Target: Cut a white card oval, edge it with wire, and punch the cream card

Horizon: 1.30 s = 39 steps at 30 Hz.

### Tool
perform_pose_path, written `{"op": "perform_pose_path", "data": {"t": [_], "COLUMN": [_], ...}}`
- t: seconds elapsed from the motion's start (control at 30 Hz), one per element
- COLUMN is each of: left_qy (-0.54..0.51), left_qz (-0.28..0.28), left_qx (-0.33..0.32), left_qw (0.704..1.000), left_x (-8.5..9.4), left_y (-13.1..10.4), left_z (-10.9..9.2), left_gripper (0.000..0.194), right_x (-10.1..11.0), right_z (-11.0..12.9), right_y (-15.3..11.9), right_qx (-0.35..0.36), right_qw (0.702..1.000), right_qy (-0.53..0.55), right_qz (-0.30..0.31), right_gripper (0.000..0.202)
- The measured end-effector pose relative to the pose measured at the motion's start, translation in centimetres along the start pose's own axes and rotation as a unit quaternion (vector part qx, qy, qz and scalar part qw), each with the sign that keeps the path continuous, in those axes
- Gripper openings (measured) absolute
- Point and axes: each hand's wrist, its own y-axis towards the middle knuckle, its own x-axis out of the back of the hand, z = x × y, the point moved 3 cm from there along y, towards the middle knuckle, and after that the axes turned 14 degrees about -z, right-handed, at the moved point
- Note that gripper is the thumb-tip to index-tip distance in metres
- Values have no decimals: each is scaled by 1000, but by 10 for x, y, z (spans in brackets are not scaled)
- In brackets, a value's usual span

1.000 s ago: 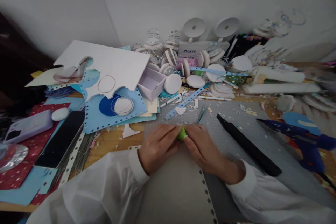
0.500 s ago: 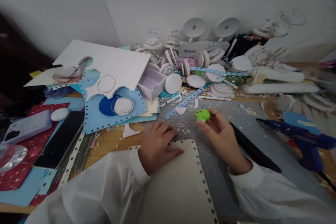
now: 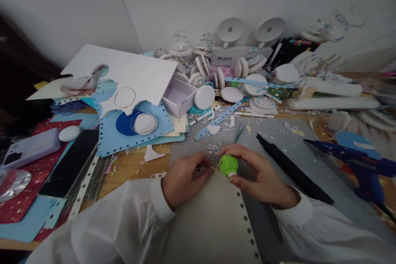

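Note:
A small green craft punch is pinched between the thumb and fingers of my right hand. It sits at the top edge of a cream sheet of paper, near the far right corner. Flower-shaped holes run down the sheet's right edge. My left hand grips the paper's far edge, thumb on top and fingers curled, close beside the punch. Tweezers lie just beyond my right hand, and a long black tool lies to its right.
A grey cutting mat with paper scraps lies under the work. On the right rests a blue glue gun. White foam discs and a lilac box crowd the back. Punched blue paper and a black phone are on the left.
My right hand has brought the green punch left and nearer, onto the paper's far edge. The fingers of my left hand have curled from lying flat to gripping the sheet. The tweezers are now uncovered.

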Motion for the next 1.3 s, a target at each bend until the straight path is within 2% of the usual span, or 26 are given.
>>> {"op": "perform_pose_path", "data": {"t": [0.2,0.43,0.6,0.77,0.9,1.03,1.13,1.3], "left_qy": [-13,-74,-97,-102,-94,-83,-87,-103], "left_qz": [-28,-16,-10,-13,-26,-42,-39,-37], "left_qx": [9,26,-1,2,2,-18,-36,-45], "left_qw": [999,997,995,995,995,996,995,993], "left_x": [6,10,12,16,16,15,14,14], "left_y": [2,5,4,4,5,4,4,3], "left_z": [-1,-3,-7,-7,-6,-6,-7,-9], "left_gripper": [12,20,21,21,20,20,21,17], "right_x": [1,-7,-8,-2,-3,-8,-9,-7], "right_z": [-6,-5,-3,-8,-8,-3,1,0], "right_y": [-4,-4,-2,0,0,3,5,6], "right_qx": [-43,-113,-188,-236,-196,-106,-48,-46], "right_qw": [999,990,970,959,972,993,999,998], "right_qy": [0,70,154,152,129,59,9,-19], "right_qz": [-11,43,24,-24,-30,8,13,30], "right_gripper": [31,30,33,40,36,28,25,27]}}
